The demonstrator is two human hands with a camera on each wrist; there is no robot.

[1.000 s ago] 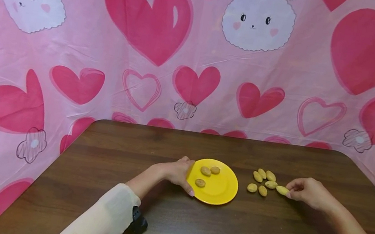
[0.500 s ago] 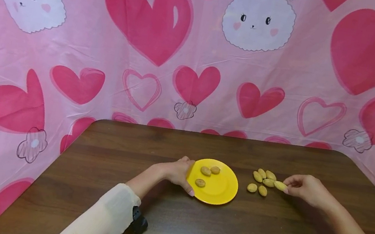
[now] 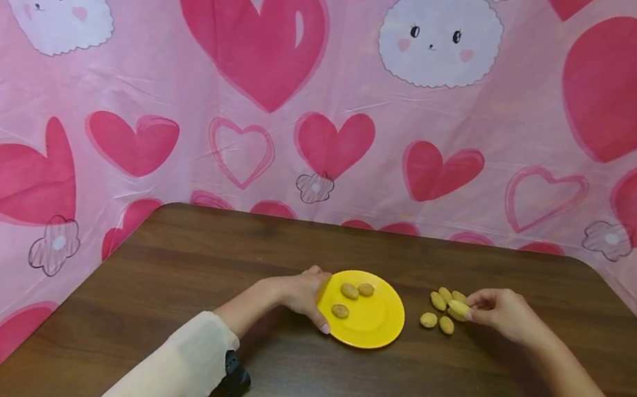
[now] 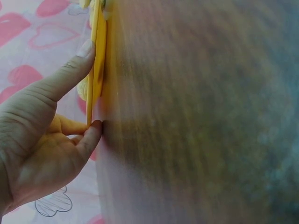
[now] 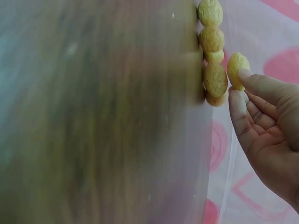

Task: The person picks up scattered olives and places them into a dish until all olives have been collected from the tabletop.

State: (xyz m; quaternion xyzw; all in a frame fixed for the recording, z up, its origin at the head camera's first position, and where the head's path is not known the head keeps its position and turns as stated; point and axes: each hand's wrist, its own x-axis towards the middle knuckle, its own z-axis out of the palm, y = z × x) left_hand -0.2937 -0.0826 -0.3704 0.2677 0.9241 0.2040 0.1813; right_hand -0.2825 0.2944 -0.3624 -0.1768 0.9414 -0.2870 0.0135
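The left hand (image 3: 296,291) is set at nine o'clock of the yellow plate (image 3: 369,326), whose rim is clamped between thumb and curled fingers (image 4: 88,142). By a tug or lift there, it is judged, the plate could be tipped, and the three plated pieces (image 3: 350,291), tan, oval and potato-like, could be set rolling from their spots near nine, half past ten and twelve o'clock.

Off the plate's three o'clock edge, a held piece (image 3: 457,307) is pinched at one end between the thumb and fingers of the right hand (image 3: 510,316), just above the loose pieces (image 3: 428,320) on the wooden desk (image 3: 262,386). Because so little of it is gripped, it could be let slip; if it is carried too low toward nine o'clock, its neighbours could be knocked away.

Counted left to right: one plate; three plated pieces; six loose pieces, with three between nine and twelve o'clock of the held piece, two near seven and eight, and one partly covered by it; one held piece, making ten. Two hands, two pale sleeves (image 3: 170,363) and two black wrist devices (image 3: 236,378) are seen before one heart-printed pink cloth (image 3: 337,89).
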